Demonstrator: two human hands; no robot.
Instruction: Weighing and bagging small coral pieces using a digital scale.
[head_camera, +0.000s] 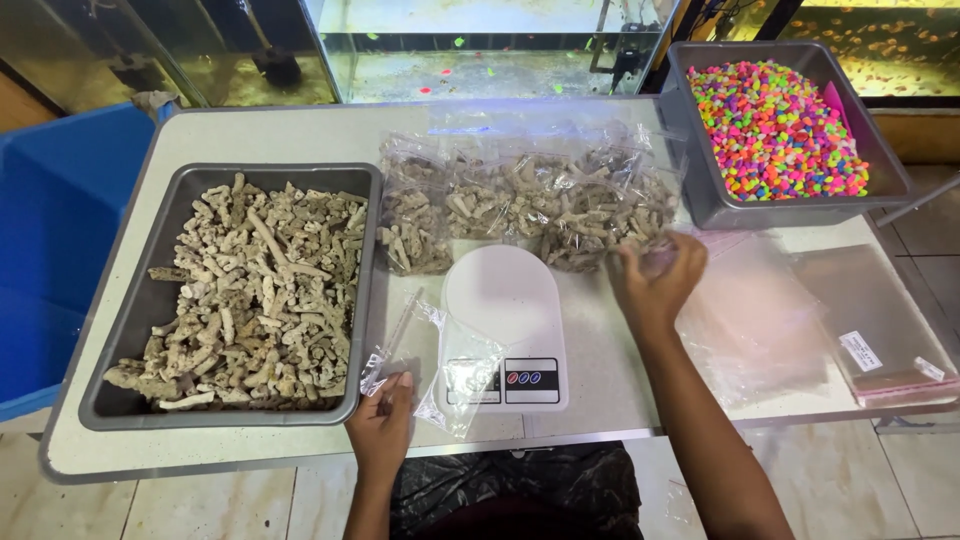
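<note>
An empty clear plastic bag (430, 365) lies crumpled at the near edge of the table (600, 370), just left of the white kitchen scale (505, 325) and partly lapping over its near left corner. The left hand (382, 428) rests on the bag's near edge, fingers pinching the film against the tabletop. The bag is thin, glossy and wrinkled, with nothing inside that I can see.

Further off and to the right, the right hand (655, 280) is closed around the end of a filled bag, one of a heap of filled clear bags (530, 205) that stretches across the middle of the table beyond the scale. Each is packed with pale, beige coral-like rubble.

At the left sits a grey tray (150, 300), heaped with loose coral rubble (260, 295) of the same pale, stick-like pieces. At the far right corner a grey tub (790, 210) holds bright gravel (775, 130) in pink, yellow, green, orange and blue. Near it, on the right side of the table, lies a flat stack of empty clear bags (800, 320), some in a labelled sleeve.

Beyond the table stand glass aquarium tanks (480, 45); a blue bin (55, 250) is at the left.
</note>
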